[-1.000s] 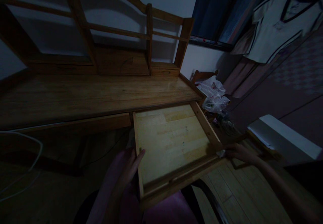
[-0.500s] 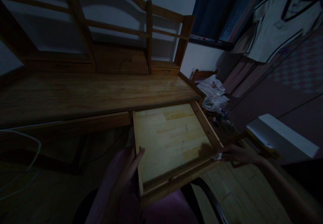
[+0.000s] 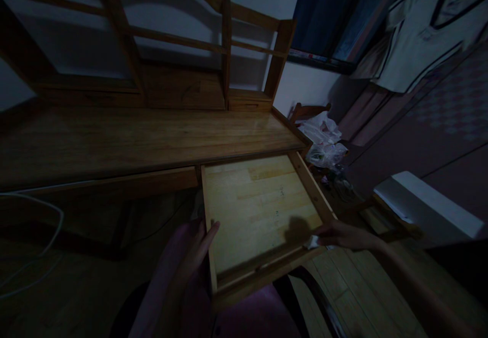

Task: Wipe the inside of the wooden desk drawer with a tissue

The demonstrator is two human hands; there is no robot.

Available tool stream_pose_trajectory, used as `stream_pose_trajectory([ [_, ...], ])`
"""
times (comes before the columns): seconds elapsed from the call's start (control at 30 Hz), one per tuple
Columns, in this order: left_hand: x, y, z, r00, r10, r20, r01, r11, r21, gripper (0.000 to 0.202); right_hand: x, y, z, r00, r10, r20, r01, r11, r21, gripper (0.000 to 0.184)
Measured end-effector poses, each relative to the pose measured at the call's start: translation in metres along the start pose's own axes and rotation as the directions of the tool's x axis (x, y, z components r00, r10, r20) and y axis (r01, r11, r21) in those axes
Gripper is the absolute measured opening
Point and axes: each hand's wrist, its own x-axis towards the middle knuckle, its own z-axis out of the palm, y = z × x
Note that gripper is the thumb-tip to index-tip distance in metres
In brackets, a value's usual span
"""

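A wooden drawer (image 3: 263,208) is pulled out from under the desktop, its pale flat bottom bare apart from small dark marks. My left hand (image 3: 200,249) grips the drawer's left side wall, thumb over the top edge and the other fingers mostly hidden outside. At the drawer's front right corner, my right hand (image 3: 339,234) pinches a crumpled white tissue (image 3: 313,242) against the inner side of the front panel. The hand's shadow falls on the drawer bottom.
The desk (image 3: 152,137) carries a shelf unit (image 3: 186,86) at its back. A white cable (image 3: 57,216) hangs at left. Plastic bags (image 3: 324,134) lie beyond the desk's right end, near a white box-like object (image 3: 430,203). A chair armrest (image 3: 318,297) curves below the drawer.
My right hand has slid left with the tissue, from the drawer's front right corner a little way along the front panel. My left hand and the drawer stay in place.
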Motion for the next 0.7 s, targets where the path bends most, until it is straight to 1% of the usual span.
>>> stream_pose_trajectory([
  [0.07, 0.001, -0.002, 0.0, 0.996, -0.069, 0.065, 0.073, 0.995, -0.073, 0.067, 0.002, 0.001, 0.001, 0.999, -0.014, 0.033, 0.014, 1.0, -0.008, 0.046],
  [0.1, 0.002, -0.003, 0.0, 0.993, -0.089, 0.075, 0.096, 0.991, -0.088, 0.068, 0.003, 0.002, 0.001, 0.999, -0.023, 0.045, 0.024, 1.0, -0.009, 0.044],
  [0.2, 0.003, -0.006, 0.0, 0.994, -0.084, 0.067, 0.09, 0.992, -0.09, 0.067, 0.007, 0.012, 0.003, 0.997, -0.05, 0.053, 0.049, 0.999, 0.016, 0.037],
  [0.27, 0.003, -0.007, 0.0, 0.995, -0.077, 0.065, 0.083, 0.993, -0.083, 0.067, 0.01, 0.021, 0.004, 0.999, -0.044, 0.031, 0.043, 0.998, 0.044, 0.03],
  [0.33, 0.003, -0.007, 0.0, 0.994, -0.084, 0.071, 0.09, 0.993, -0.073, 0.069, 0.011, 0.029, 0.007, 1.0, -0.014, -0.026, 0.016, 0.998, 0.064, 0.026],
  [0.4, 0.004, -0.007, 0.0, 0.992, -0.1, 0.078, 0.105, 0.992, -0.067, 0.071, 0.009, 0.031, 0.009, 0.995, 0.009, -0.095, -0.002, 0.997, 0.072, 0.027],
  [0.5, 0.003, -0.006, -0.001, 0.992, -0.09, 0.088, 0.096, 0.993, -0.066, 0.071, 0.001, 0.022, 0.013, 0.986, -0.004, -0.168, 0.015, 0.998, 0.063, 0.03],
  [0.6, 0.003, -0.007, -0.001, 0.995, -0.065, 0.082, 0.068, 0.997, -0.038, 0.068, -0.01, 0.017, 0.01, 0.97, -0.011, -0.242, 0.022, 0.999, 0.039, 0.031],
  [0.63, 0.003, -0.006, -0.001, 0.995, -0.06, 0.078, 0.063, 0.997, -0.034, 0.067, -0.015, 0.02, 0.008, 0.957, 0.001, -0.291, 0.009, 0.999, 0.031, 0.032],
  [0.67, 0.002, -0.006, -0.001, 0.996, -0.059, 0.072, 0.062, 0.997, -0.036, 0.066, -0.021, 0.026, 0.004, 0.934, 0.021, -0.358, -0.014, 1.0, 0.02, 0.034],
  [0.7, 0.002, -0.004, -0.001, 0.996, -0.063, 0.068, 0.066, 0.997, -0.042, 0.066, -0.027, 0.035, -0.001, 0.896, 0.05, -0.441, -0.052, 0.999, 0.006, 0.036],
])
